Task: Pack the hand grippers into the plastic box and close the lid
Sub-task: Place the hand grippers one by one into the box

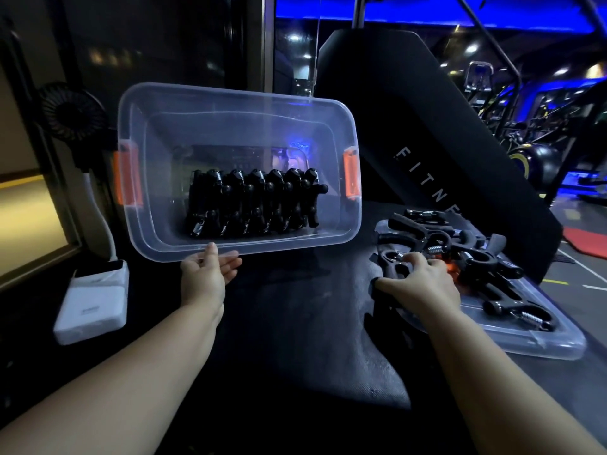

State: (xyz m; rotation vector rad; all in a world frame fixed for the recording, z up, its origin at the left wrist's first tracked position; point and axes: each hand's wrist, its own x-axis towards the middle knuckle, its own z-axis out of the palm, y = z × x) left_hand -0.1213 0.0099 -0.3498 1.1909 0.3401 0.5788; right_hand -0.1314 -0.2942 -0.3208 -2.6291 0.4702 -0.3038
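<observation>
- Plastic box [236,119]: clear, rectangular with rounded corners, and a broad flat rim. It sits over the left half of the bench [295,323], tipped up so its open mouth faces the person. Its long axis runs left to right, with the right end a little lower.
- Latches: one orange latch on each short end, left [126,177] and right [350,174].
- Packed hand grippers [253,201]: black, with metal coil springs, standing side by side in a tight row along the box's long axis against its lower wall.
- Lid [542,343]: clear, lying flat at the right edge of the bench, well apart from the box.
- Loose hand grippers [466,254]: a jumbled black pile on the lid, handles pointing in many directions, springs showing.
- Left hand [207,274]: holds the box's near long rim, thumb on top and fingers beneath.
- Right hand [423,280]: palm down on the near end of the pile, fingers curled over one gripper and thumb against its handle.
- Power bank [92,307]: white, at the left edge.
- Fan [70,110]: small and black, behind the power bank.
</observation>
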